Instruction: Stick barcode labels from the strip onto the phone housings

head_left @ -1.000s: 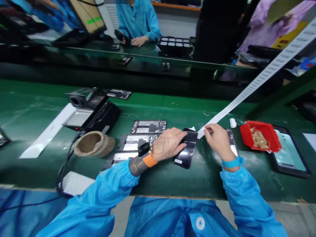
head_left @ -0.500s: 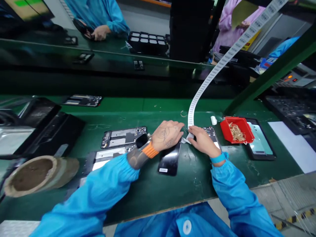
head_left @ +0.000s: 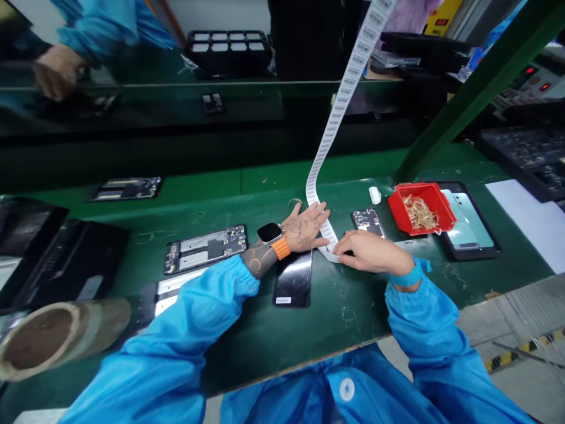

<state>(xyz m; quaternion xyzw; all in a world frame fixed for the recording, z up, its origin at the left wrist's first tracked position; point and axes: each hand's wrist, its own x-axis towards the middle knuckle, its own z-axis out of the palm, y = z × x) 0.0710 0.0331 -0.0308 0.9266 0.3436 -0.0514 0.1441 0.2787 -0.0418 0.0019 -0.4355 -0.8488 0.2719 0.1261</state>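
Observation:
A long white label strip [head_left: 342, 97] hangs down from the upper right to the green bench. My left hand [head_left: 304, 227] lies flat on the strip's lower part, fingers spread, just above a black phone panel [head_left: 293, 278]. My right hand [head_left: 368, 252] is closed in a pinch on the strip's end, pressing it to the bench beside the panel. A small phone circuit frame [head_left: 367, 219] lies just beyond my right hand.
A red bin [head_left: 421, 207] of rubber bands sits right, partly over a tray with a pale panel [head_left: 470, 227]. Open phone frames [head_left: 205, 247] lie left of my arm. A brown tape roll [head_left: 53, 335] and black device [head_left: 57, 259] stand far left. Another person's hand [head_left: 55, 70] works across the line.
The view has swung to the right and down. Both hands have brought the strip's end lower onto the bench; my left hand moved off the black panel onto the strip.

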